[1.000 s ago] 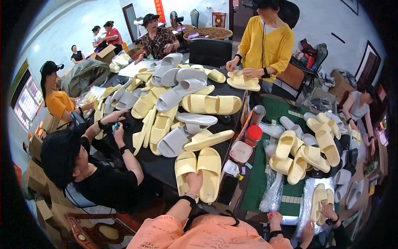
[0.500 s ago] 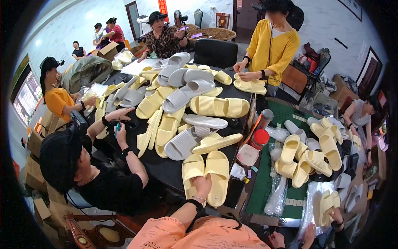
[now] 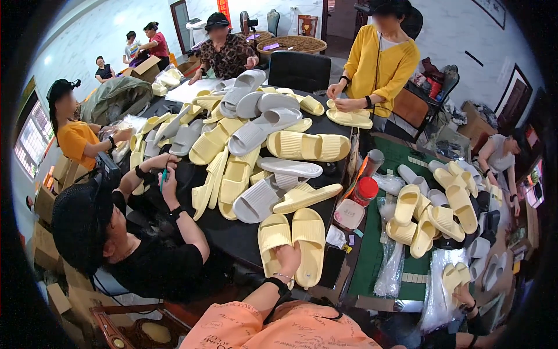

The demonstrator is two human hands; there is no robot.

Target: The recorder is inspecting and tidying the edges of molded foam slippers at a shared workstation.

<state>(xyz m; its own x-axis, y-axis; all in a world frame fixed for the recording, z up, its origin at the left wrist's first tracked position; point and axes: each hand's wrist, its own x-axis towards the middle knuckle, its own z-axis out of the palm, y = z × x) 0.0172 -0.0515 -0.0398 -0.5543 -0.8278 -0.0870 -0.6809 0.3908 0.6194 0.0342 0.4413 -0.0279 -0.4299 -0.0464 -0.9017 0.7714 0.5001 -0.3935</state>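
Observation:
A pair of pale yellow slippers lies side by side at the near table edge, the left slipper (image 3: 274, 232) next to the right slipper (image 3: 309, 238). My left hand (image 3: 287, 259) reaches into the left slipper from its heel end. Its fingers are partly hidden under the ribbed strap, and the thumb side lies at the inner edge, between the two slippers. A black band is on that wrist. My right hand is not in view. Just beyond the pair lie a grey slipper (image 3: 256, 200) and another yellow slipper (image 3: 308, 198).
A pile of yellow and grey slippers (image 3: 224, 139) covers the black table (image 3: 218, 230). To the right are a red-lidded jar (image 3: 365, 189), a white tub (image 3: 349, 214), a dark phone (image 3: 330, 267) and a green mat with more slippers (image 3: 430, 218). Co-workers sit and stand around.
My view has shifted slightly; my left hand stays in the left slipper. At lower right, a co-worker's hand has moved a yellow pair slightly up, and other hands there have left their places.

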